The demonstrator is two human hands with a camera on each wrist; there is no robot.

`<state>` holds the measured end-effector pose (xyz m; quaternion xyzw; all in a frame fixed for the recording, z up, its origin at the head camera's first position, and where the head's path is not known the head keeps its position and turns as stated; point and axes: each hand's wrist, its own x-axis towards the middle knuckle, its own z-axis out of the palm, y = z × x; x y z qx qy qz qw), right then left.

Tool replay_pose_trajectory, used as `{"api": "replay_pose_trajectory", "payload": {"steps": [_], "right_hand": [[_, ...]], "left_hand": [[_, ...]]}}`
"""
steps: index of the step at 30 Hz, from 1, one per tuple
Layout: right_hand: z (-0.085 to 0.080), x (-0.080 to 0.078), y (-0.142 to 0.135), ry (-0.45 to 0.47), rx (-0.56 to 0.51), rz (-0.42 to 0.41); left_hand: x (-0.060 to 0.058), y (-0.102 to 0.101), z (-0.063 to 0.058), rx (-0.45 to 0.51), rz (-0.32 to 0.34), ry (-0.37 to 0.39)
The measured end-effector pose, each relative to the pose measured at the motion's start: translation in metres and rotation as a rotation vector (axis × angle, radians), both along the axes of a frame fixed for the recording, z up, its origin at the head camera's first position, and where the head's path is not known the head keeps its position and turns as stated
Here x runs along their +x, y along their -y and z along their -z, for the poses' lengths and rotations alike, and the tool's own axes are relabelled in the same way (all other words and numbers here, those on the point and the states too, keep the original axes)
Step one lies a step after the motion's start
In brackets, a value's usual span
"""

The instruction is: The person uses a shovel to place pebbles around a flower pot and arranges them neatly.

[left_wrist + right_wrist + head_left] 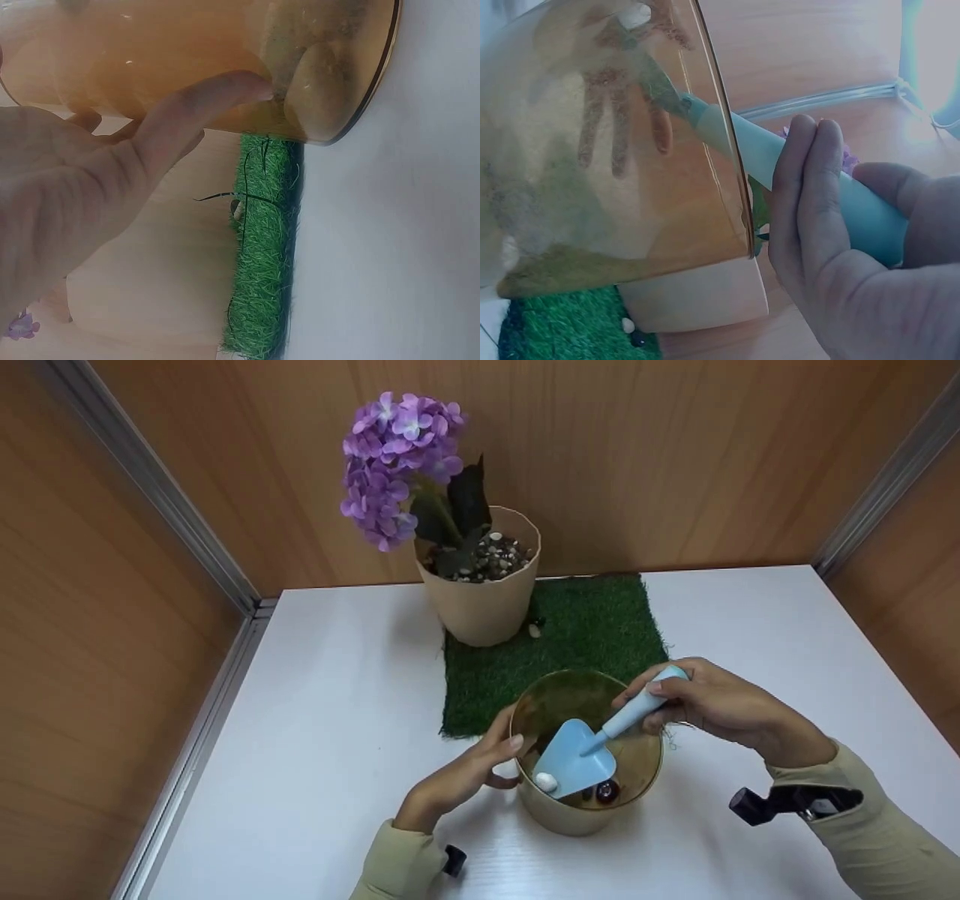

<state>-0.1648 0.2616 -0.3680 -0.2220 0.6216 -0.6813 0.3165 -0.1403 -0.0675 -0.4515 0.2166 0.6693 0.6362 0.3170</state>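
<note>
An amber see-through bowl (574,819) stands on the white table before the grass mat. My left hand (469,772) holds its left side, the fingers spread around the wall; they show through the glass in the right wrist view. My right hand (712,705) grips the pale blue handle of a small trowel (576,757), its blade tilted down inside the bowl. On the blade's lower left corner lies a white pebble (545,781). A dark shiny stone (607,790) sits in the bowl beside the blade. A larger tan stone (318,90) shows through the wall in the left wrist view.
Behind the bowl, a beige pot (480,607) with purple flowers (401,457) and pebbles (499,559) stands partly on the green grass mat (592,622). Loose pebbles (535,630) lie by its base. Wooden panels (637,457) enclose the table's back and sides.
</note>
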Motion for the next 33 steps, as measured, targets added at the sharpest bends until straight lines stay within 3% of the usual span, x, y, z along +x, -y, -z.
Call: {"api": "replay_pose_trajectory", "payload": {"steps": [6, 17, 25, 33], "right_hand": [[0.001, -0.001, -0.002, 0.047, -0.026, 0.037], [-0.008, -0.008, -0.016, 0.041, 0.001, 0.172], [-0.015, -0.022, -0.03, 0.118, -0.168, 0.217], [-0.022, -0.037, -0.038, 0.174, -0.263, 0.301]], "left_hand": [[-0.001, 0.0, 0.001, 0.013, 0.012, -0.002], [-0.001, 0.0, 0.0, 0.01, 0.007, -0.016], [-0.001, 0.0, 0.001, 0.014, 0.011, -0.012], [0.0, 0.0, 0.001, 0.006, 0.008, -0.02]]}}
